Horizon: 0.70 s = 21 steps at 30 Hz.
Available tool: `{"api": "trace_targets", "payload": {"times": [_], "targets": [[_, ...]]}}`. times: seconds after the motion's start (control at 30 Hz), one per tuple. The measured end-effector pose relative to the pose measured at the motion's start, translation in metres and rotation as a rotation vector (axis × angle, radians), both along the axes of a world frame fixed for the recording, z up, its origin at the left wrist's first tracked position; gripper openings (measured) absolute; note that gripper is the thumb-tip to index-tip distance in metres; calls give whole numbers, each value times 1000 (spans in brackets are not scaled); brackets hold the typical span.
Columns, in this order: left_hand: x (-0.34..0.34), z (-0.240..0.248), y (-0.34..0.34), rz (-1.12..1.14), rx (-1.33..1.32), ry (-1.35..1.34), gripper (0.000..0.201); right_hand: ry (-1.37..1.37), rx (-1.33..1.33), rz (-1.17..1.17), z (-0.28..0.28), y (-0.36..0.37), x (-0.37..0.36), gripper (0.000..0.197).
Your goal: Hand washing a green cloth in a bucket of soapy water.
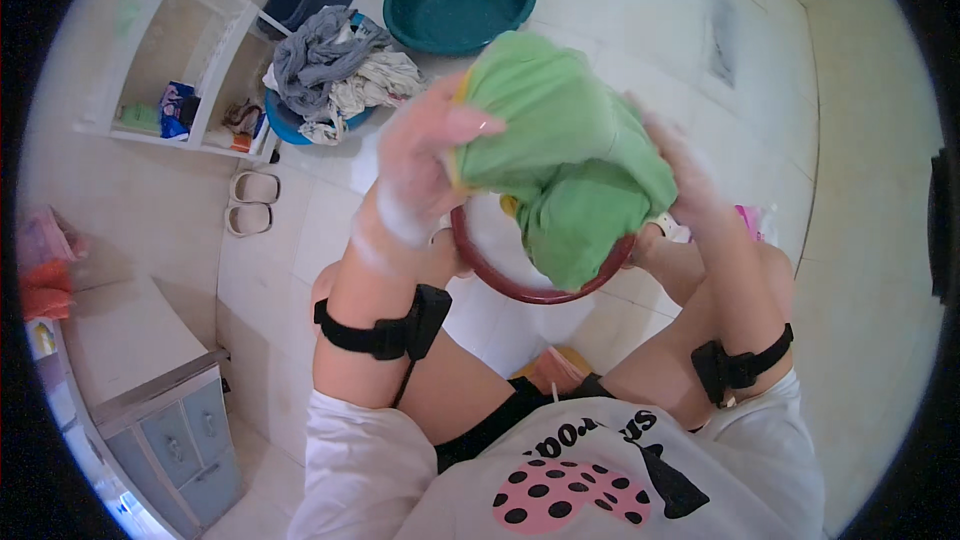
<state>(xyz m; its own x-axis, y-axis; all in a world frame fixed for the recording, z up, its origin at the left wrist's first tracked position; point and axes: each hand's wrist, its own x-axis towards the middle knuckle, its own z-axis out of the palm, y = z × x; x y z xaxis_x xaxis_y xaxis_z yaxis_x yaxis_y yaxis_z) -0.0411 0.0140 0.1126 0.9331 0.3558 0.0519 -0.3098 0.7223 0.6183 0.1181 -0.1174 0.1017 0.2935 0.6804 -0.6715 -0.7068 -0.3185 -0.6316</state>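
Note:
A light green garment with yellow edging (565, 130) is held up between my hands, bunched and hanging down in folds. My left hand (425, 145) grips its left side, thumb over the cloth near the yellow edge. On the far side of the cloth, my right hand (685, 175) is closed on its right edge; motion blurs it and its fingers are mostly hidden. White suds coat my left wrist. Below the garment stands a dark red basin (505, 285) with whitish foam inside, between my feet. Part of the garment hangs over the basin's rim.
Beyond my hands sits a dark green basin (462, 2). To its left, a blue basin (292, 130) is heaped with grey and patterned clothes (335, 65). White shelves (165, 50), pale slippers (250, 202) and a grey-blue cabinet (185, 440) line the left side.

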Motion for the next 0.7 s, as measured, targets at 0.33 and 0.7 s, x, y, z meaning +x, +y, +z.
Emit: {"api": "trace_targets", "payload": {"times": [0.33,0.7], "targets": [[12,19,-12,277,1584,261,15,-162,655,-366,-12,5,70,40],[34,21,-21,178,1656,141,22,174,974,-269,7,-4,80,31]]}}
